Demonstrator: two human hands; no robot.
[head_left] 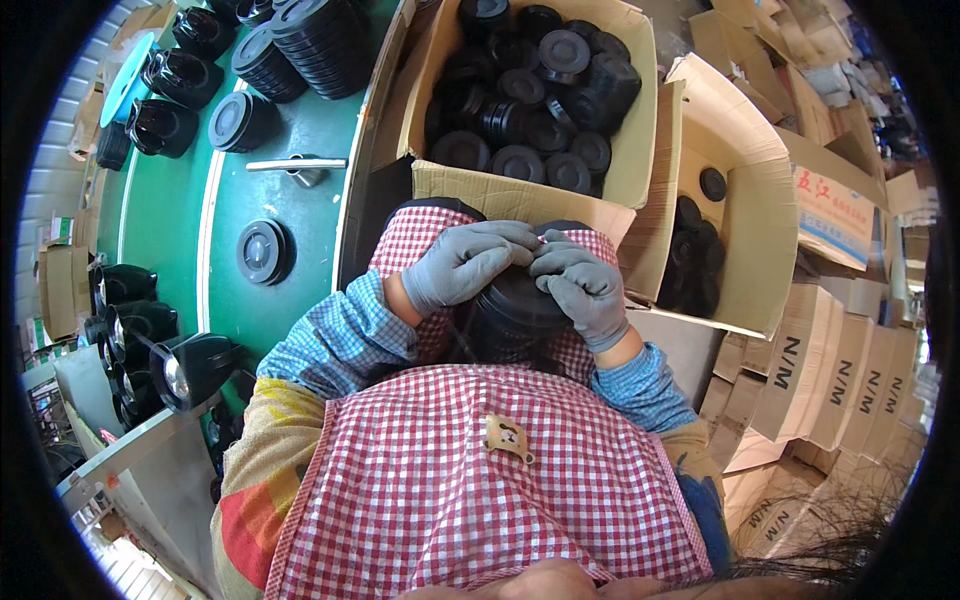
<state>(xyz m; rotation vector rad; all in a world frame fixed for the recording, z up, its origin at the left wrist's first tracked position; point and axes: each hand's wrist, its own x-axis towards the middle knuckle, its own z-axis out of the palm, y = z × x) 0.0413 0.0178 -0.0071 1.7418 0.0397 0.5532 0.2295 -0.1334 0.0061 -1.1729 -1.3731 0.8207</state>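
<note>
The round black part [512,308] lies bodyward of the left hand [468,262], whose bent fingers reach its far edge with a grip I cannot tell, and just left of the nearer right hand [582,290], curled holding its side.

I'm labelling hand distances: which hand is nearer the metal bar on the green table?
Left. The left hand is to the metal bar's right; the right hand is farther right, past the left one.
</note>
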